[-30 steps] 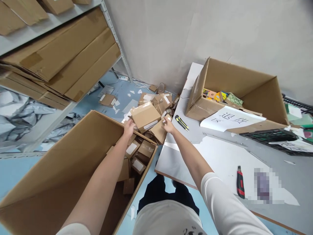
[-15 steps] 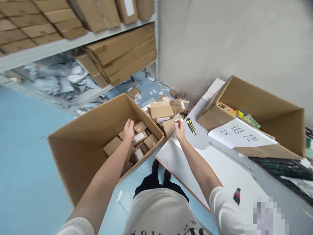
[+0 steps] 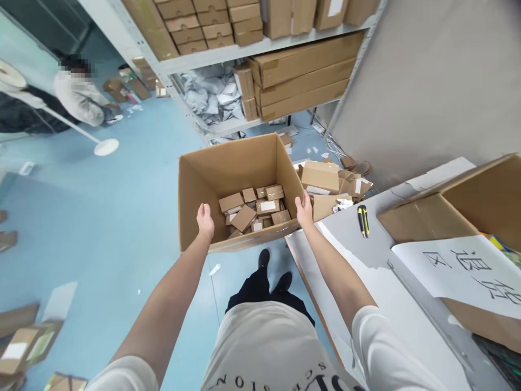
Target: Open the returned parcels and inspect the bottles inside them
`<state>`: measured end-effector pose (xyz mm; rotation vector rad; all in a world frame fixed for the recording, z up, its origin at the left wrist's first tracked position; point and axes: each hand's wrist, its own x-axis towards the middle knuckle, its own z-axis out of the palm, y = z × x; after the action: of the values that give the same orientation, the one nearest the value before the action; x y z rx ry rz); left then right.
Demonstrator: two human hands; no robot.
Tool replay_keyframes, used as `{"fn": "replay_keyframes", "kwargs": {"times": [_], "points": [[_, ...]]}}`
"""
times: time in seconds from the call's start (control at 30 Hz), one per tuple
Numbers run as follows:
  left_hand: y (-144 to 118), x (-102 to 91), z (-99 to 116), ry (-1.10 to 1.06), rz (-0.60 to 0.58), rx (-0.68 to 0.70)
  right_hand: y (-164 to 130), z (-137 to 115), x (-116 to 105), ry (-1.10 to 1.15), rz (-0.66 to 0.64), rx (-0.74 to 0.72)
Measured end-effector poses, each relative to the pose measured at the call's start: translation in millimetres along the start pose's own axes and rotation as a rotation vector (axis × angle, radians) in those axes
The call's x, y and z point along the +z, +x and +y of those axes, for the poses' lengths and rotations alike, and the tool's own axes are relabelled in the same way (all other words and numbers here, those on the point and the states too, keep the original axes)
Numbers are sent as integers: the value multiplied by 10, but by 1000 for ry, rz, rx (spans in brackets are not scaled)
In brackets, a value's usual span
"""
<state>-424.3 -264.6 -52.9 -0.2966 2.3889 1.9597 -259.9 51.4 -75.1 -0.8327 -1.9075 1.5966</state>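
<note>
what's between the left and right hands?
Head view: small cardboard boxes, some white-labelled, inside the large open carton, lie between left hand and right hand.

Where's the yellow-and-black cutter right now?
Head view, right of centre: the yellow-and-black cutter lies on the table, just left of the carton with the paper sign and to the right of the right hand.

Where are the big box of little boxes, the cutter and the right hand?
Big box [image 3: 234, 165], head view: inner far wall.
Cutter [image 3: 363, 221], head view: middle of the handle.
Right hand [image 3: 304, 212], head view: back of the hand.
</note>
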Motion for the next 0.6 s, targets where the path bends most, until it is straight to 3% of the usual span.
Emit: {"fn": "replay_keyframes", "kwargs": {"times": [0.13, 0.27, 0.6], "points": [[36, -197, -78, -6, 40, -37, 83, -4, 296, -24, -79, -2], [226, -273, -180, -7, 55, -91, 263, 18, 644, -55, -138, 0], [1190, -156, -731, 14, 45, -267, 831, 404, 1528, -278, -235, 172]]}}
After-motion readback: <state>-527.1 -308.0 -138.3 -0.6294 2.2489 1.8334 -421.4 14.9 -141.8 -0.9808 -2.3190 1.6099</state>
